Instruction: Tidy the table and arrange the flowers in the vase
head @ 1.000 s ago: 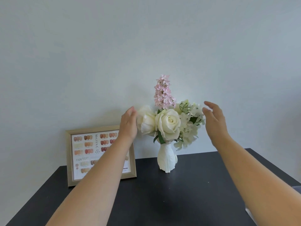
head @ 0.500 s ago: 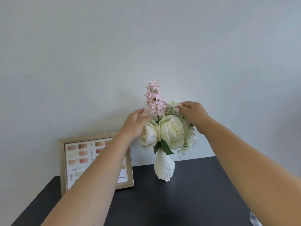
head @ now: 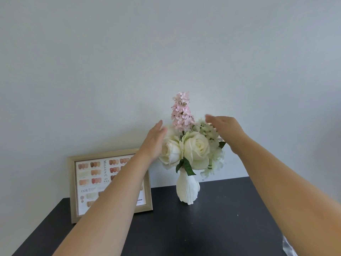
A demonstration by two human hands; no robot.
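white ribbed vase (head: 186,191); cream roses (head: 196,147); pink blossom spike (head: 181,112); black table (head: 212,228); gold frame (head: 72,189).

One vase (head: 186,189); two white roses (head: 196,147); one pink spike (head: 181,113); one frame (head: 108,183); two hands (head: 154,143); one bench (head: 212,228).

Your left hand (head: 154,143) is flat and spread, its palm against the outer white rose (head: 170,154) of the bouquet; your right hand (head: 226,130) curves loosely over the small white blossoms (head: 208,129) on the other side, fingers blurred and gripping nothing. A pink flower spike (head: 181,112) rises between your hands. The stems sit in a white ribbed vase (head: 187,189) standing upright on the dark worktop (head: 212,228), with a gold-framed nail colour chart (head: 92,182) leaning on the wall to its left
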